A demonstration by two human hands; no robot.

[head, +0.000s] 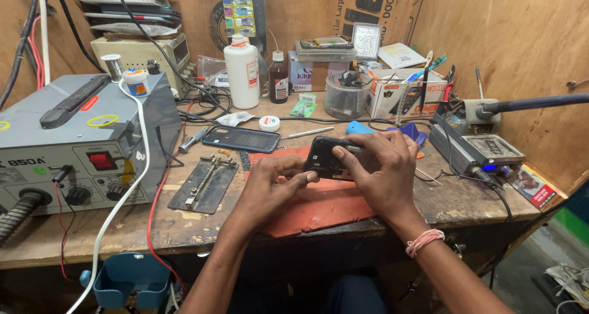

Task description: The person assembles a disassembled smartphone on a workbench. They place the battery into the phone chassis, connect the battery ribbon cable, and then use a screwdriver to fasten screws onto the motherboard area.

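Both my hands hold a black phone body (324, 156) over a red mat (319, 206) on the wooden bench. My left hand (270, 182) grips its lower left edge with the thumb pressed along the side. My right hand (380, 170) wraps over its right half, fingers curled on top. A thin metal tool (353, 147) shows between my right fingers, lying against the phone. A pink band sits on my right wrist.
A second dark phone (240, 138) lies flat behind the mat. A metal board holder (204, 182) is left of it. A grey hot-air station (73, 145) fills the left. White bottle (241, 72), brown bottle (278, 78), parts tub (345, 97) and soldering station (475, 145) stand behind and right.
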